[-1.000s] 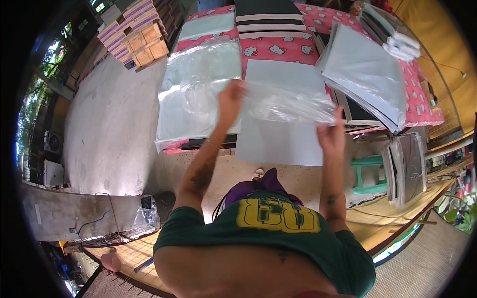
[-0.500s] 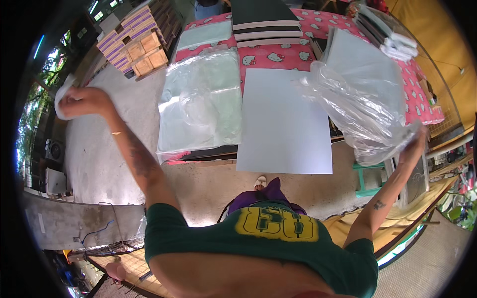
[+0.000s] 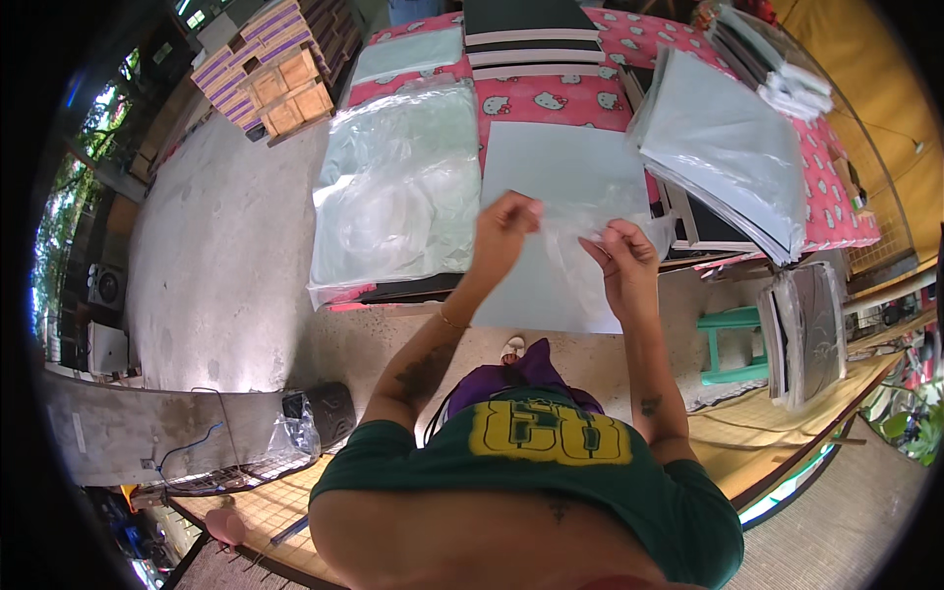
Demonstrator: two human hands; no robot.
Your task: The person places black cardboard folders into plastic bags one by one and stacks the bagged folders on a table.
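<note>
My left hand is raised in front of me with its fingers pinched on the upper edge of a thin clear plastic bag, and my right hand pinches the same bag just beside it, the two hands close together but apart. The bag hangs crumpled between and below them, over a large pale grey rectangular sheet that lies flat on the bench, which is covered with a pink patterned cloth. To the left of the sheet lies a heap of clear plastic bags over pale green sheets. To the right a stack of grey sheets wrapped in plastic leans tilted. Below it stands a green plastic stool.
</note>
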